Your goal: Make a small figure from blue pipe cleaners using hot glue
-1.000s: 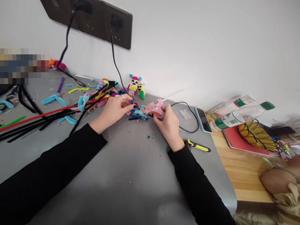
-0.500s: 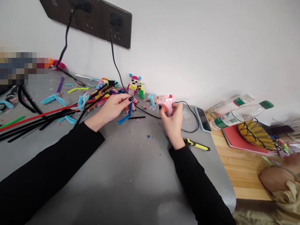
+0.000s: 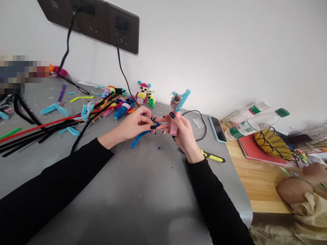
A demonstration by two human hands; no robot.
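My left hand [image 3: 130,126] pinches a dark blue pipe cleaner [image 3: 138,139], whose free end slants down toward the grey table. My right hand [image 3: 186,137] is wrapped round a pink hot glue gun [image 3: 174,128], held up off the table with its nozzle end raised. A light blue pipe cleaner piece [image 3: 184,98] sits by the nozzle; whether it is stuck there I cannot tell. Fingertips of my right hand reach to the blue pipe cleaner and seem to touch it. Two small pipe-cleaner dolls [image 3: 143,93] stand behind, against the wall.
Loose black and red pipe cleaners [image 3: 51,131] spread over the left. A yellow utility knife [image 3: 213,156], a phone [image 3: 217,129] and the gun's cord [image 3: 204,119] lie right. Beyond are plastic bottles [image 3: 245,128] and another person's arm [image 3: 293,190]. Power sockets [image 3: 102,23] are above.
My right hand has lifted the glue gun off the table and turned its nozzle upward. My left hand has moved right with the blue pipe cleaner, and the hands now meet.
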